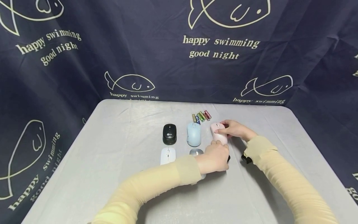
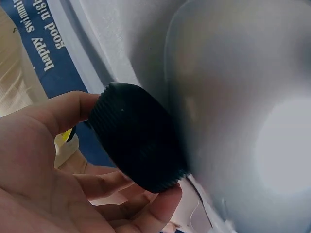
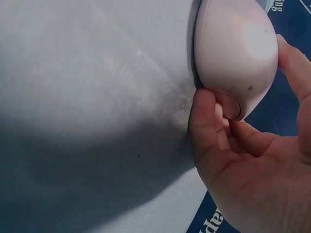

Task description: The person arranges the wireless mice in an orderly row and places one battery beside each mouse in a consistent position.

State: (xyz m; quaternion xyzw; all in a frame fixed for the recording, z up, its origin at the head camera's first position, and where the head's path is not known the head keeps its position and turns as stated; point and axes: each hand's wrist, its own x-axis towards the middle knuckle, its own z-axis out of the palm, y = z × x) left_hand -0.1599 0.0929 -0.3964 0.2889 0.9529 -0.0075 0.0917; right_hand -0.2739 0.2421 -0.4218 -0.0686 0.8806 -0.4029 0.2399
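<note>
My right hand point(image 1: 237, 128) grips the pink mouse point(image 1: 219, 137) at the right of the back row, with thumb and fingers on its sides. Just in front of it, my left hand point(image 1: 215, 157) holds a black mouse with ribbed sides point(image 2: 138, 138) between thumb and fingers. The head view shows only a sliver of that black mouse beside the hand. A grey mouse point(image 1: 196, 151) lies partly hidden behind the left wrist. Left of the pink mouse lies a light blue mouse point(image 1: 194, 135).
A black mouse point(image 1: 169, 133) stands at the left of the back row, with a white mouse point(image 1: 168, 155) in front of it, partly covered by the left sleeve. Several small batteries point(image 1: 201, 116) lie behind the mice. A dark printed curtain point(image 1: 173, 71) hangs behind the table.
</note>
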